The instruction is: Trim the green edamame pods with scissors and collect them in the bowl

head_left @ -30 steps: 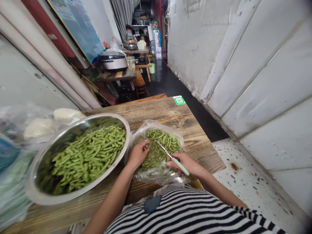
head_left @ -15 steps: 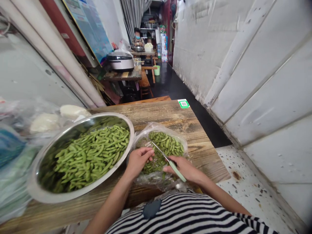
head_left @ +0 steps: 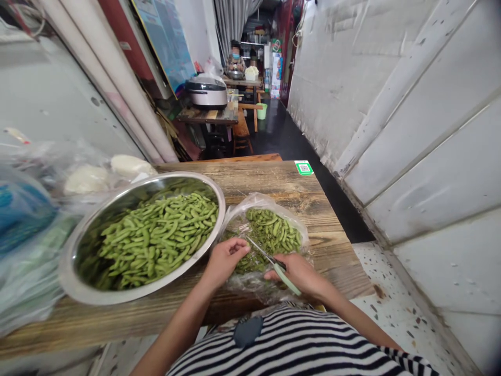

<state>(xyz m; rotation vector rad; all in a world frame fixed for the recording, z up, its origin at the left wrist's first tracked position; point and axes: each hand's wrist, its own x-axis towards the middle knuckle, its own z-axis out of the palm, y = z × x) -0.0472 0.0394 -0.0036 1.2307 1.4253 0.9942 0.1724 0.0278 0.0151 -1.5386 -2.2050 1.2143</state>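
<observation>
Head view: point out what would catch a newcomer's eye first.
Probably the wide metal bowl heaped with green pods, left of centre on the wooden table. Next, the scissors with a pale green handle, held in the right hand over more pods in clear plastic. The left hand's pinched fingers are near the blade tips.

A single head camera looks forward and down, from just above the striped shirt (head_left: 297, 344) along the bottom edge. The table (head_left: 332, 230), with the left hand (head_left: 226, 261) and right hand (head_left: 299, 272), lies close below it. The wide view also reaches down the dark floor (head_left: 344, 203) to a person (head_left: 235, 61) far off, with the wall (head_left: 410, 94) along the right.
</observation>
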